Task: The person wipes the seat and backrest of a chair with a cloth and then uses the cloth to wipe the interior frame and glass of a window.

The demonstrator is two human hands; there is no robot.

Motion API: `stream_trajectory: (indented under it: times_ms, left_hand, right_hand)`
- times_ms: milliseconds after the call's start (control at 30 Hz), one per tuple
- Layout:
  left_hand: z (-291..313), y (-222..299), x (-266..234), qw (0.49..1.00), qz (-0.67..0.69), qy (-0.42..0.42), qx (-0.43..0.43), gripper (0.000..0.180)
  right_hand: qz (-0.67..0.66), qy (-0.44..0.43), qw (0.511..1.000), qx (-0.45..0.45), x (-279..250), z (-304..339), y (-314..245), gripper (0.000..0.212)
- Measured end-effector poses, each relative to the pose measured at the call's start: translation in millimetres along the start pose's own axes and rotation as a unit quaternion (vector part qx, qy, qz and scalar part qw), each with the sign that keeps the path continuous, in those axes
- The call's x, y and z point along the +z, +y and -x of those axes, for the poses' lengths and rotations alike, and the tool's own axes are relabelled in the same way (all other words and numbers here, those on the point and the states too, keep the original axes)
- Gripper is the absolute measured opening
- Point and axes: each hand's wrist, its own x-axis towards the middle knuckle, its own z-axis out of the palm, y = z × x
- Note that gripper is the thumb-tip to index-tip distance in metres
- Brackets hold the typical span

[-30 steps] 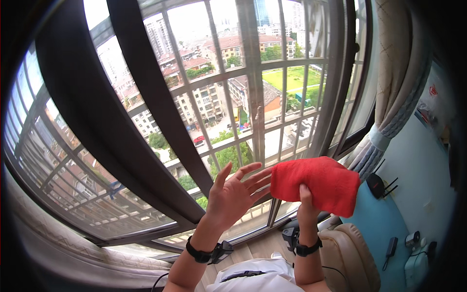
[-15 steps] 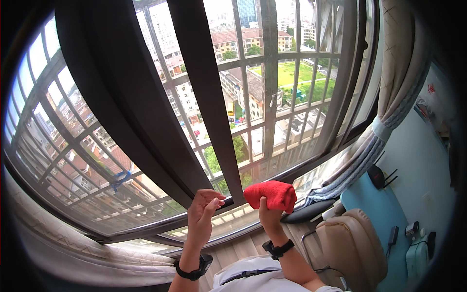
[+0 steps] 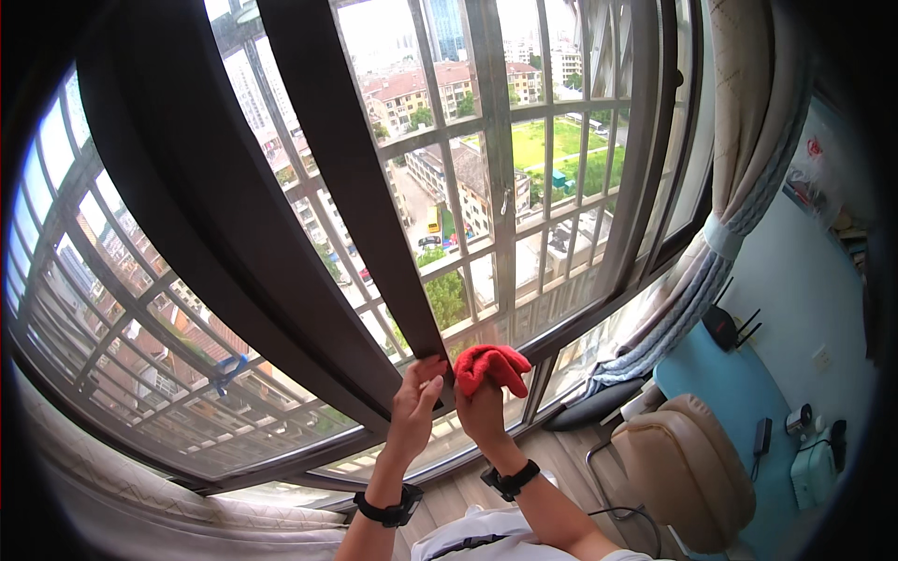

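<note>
A folded red cloth [image 3: 493,367] is gripped in my right hand [image 3: 481,414], low against the pane of a sliding window. Just left of it, my left hand [image 3: 413,404] is open. Its fingers reach up to the lower end of the dark upright sash frame [image 3: 360,196] and appear to rest on it. Behind both hands runs the dark bottom rail [image 3: 569,338] of the window. The side of the cloth facing the glass is hidden, so I cannot tell how firmly it presses there.
Metal bars [image 3: 496,168] stand outside the glass. A tied curtain [image 3: 725,234] hangs at the right, and a pale curtain [image 3: 215,524] lies along the lower left. A tan chair [image 3: 687,467] stands beside a light-blue desk [image 3: 739,402] bearing a black router [image 3: 721,327].
My right hand has moved left with the red cloth, which now looks bunched and tilted. My left hand has shifted right to the sash frame, its fingers straighter. The view has turned slightly right.
</note>
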Motion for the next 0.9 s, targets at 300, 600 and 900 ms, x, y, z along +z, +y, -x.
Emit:
stream_trajectory:
  times_ms: [300,600,900]
  left_hand:
    - [-3.3,-9.1,-9.5,0.997,-0.083,-0.001,0.002,0.031]
    - [-5.3,-11.4,-13.1,0.992,-0.127,0.003,0.002,0.04]
    - [0.6,-19.8,0.7,0.998,-0.054,0.012,0.03,0.027]
  right_hand:
    - [-0.014,-0.01,0.999,-0.038,-32.4,-62.2,-78.0,0.019]
    - [0.027,0.074,0.951,-0.298,-73.5,-199.7,-227.0,0.024]
    - [0.155,-0.028,0.968,-0.194,-82.0,-156.0,-177.9,0.039]
